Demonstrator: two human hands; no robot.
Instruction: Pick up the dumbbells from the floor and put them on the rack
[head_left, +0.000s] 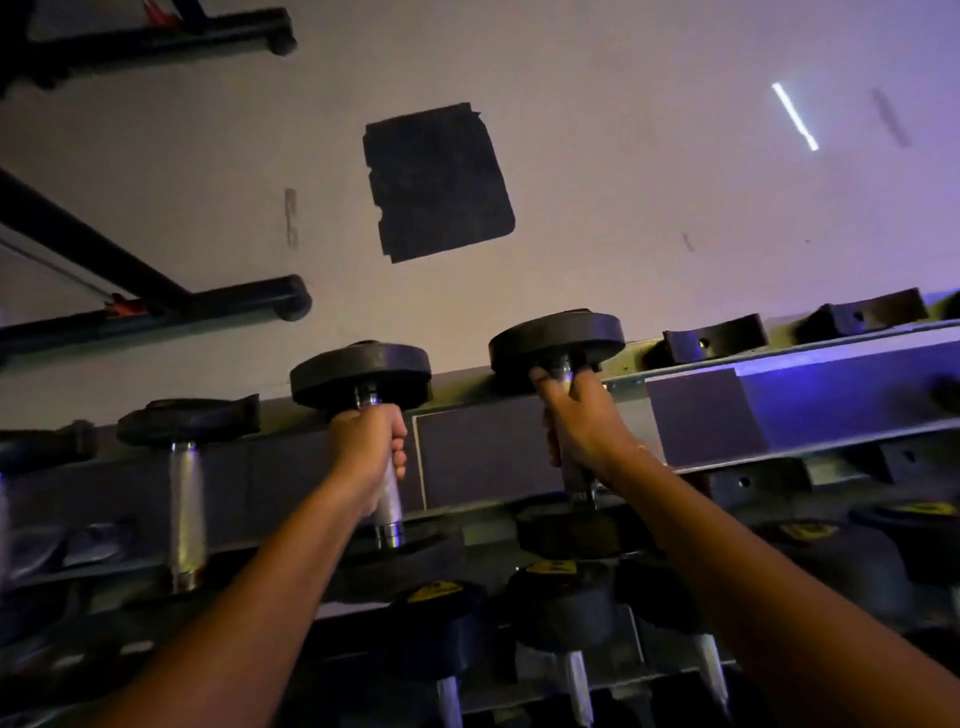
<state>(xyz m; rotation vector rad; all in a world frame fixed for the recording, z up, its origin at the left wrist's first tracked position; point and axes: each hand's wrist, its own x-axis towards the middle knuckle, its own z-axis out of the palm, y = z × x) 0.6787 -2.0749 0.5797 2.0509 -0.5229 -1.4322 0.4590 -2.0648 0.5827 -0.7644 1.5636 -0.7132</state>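
Note:
Two black-headed dumbbells with metal handles lie across the top tier of the rack (831, 395). My left hand (369, 447) grips the handle of the left dumbbell (361, 371), whose far head sits over the rack's back edge. My right hand (576, 415) grips the handle of the right dumbbell (556, 340), close under its far head. Both near heads rest low at the rack's front and are partly hidden by my arms.
Another dumbbell (184, 483) lies on the top tier to the left. Empty black cradles (714, 338) stand at the right. Several dumbbells fill the lower tier (563, 603). A black mat (436, 182) lies on the floor beyond, bench legs (156, 312) at left.

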